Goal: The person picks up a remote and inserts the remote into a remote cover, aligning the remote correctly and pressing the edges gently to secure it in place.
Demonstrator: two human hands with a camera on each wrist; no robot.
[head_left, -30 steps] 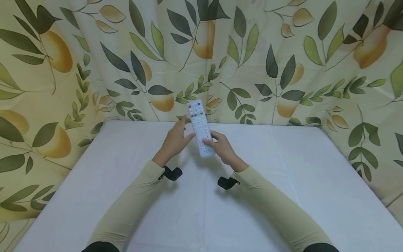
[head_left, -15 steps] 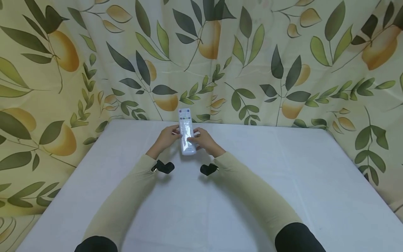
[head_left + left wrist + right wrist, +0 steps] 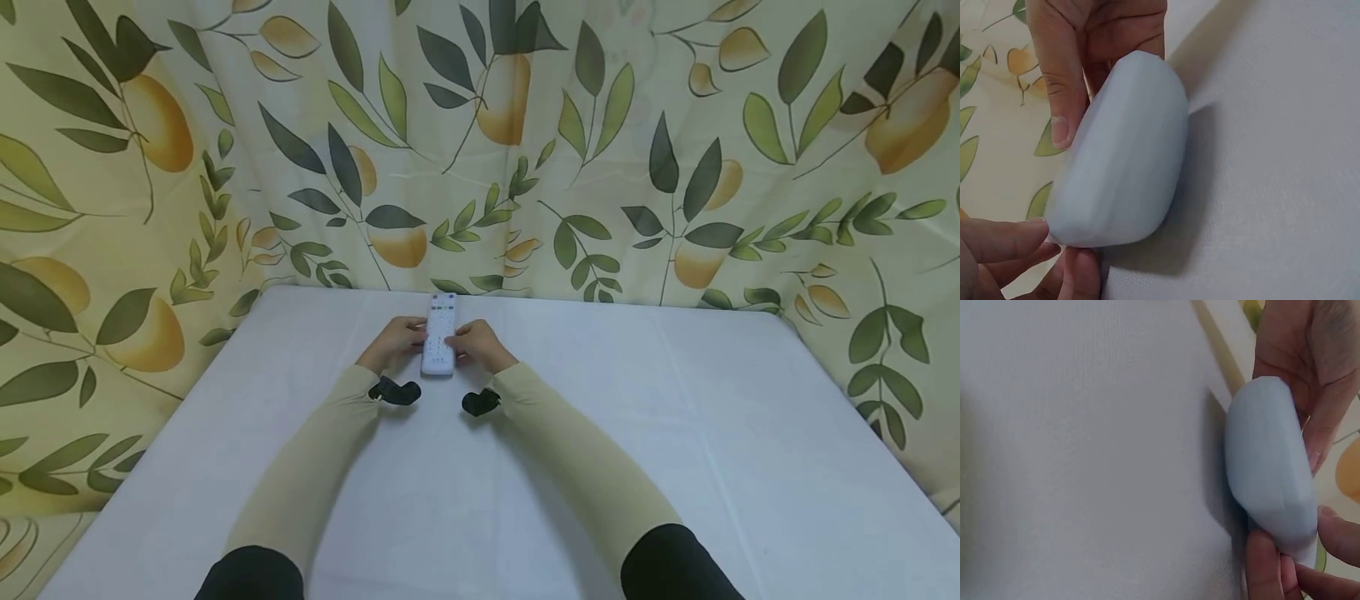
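Observation:
A white remote control (image 3: pixel 438 337) with rows of small buttons lies between my hands near the table's far edge, its long side pointing away from me. On its left side my left hand (image 3: pixel 392 340) pinches it with thumb and fingertips. My right hand (image 3: pixel 483 343) grips the opposite side, thumb over the button face. From the left wrist view, the remote's rounded near end (image 3: pixel 1125 156) shows close above the tabletop, a shadow beside it. Some fingertips go under the body; whether it touches the table cannot be told.
A white-covered table (image 3: pixel 600 433) spreads out in front of me. Directly behind its far edge hangs a curtain (image 3: pixel 480 192) printed with leaves and fruit. A black wrist camera (image 3: pixel 397 392) sits on the left cuff and another black camera (image 3: pixel 482 402) on the right cuff.
The remote control has come down toward the tabletop and turned from a tilt to nearly straight. The left hand, loosely beside it a second ago, now pinches its left side.

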